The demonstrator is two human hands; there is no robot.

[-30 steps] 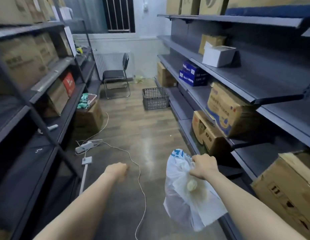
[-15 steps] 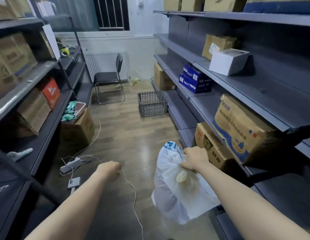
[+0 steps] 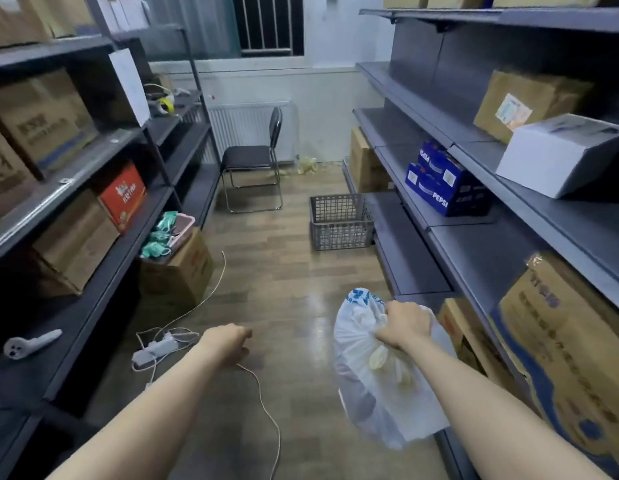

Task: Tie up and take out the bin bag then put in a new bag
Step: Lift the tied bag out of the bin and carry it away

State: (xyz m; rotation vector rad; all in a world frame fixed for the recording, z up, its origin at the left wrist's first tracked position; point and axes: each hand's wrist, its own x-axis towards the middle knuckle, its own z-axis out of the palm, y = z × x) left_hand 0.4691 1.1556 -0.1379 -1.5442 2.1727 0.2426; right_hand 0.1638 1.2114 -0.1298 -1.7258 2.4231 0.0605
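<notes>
A white plastic bin bag (image 3: 377,386) with blue print hangs above the floor at the lower right, its neck bunched together, and pale rubbish shows through it. My right hand (image 3: 406,325) grips that bunched neck and carries the bag. My left hand (image 3: 228,342) hangs out in front of me with loosely curled fingers and holds nothing. A grey mesh bin (image 3: 341,221) stands on the wooden floor ahead, by the right-hand shelves, with no bag visible in it.
Grey shelving with cardboard boxes (image 3: 560,344) lines both sides of a narrow aisle. A white power strip (image 3: 155,348) and its cable lie on the floor at the left. A box (image 3: 178,271) with a pink tray stands left; a black chair (image 3: 252,161) stands at the far wall.
The view has moved forward down the aisle; the mesh bin and the chair are closer. My right hand still carries the bag, and my left hand has stayed out in front.
</notes>
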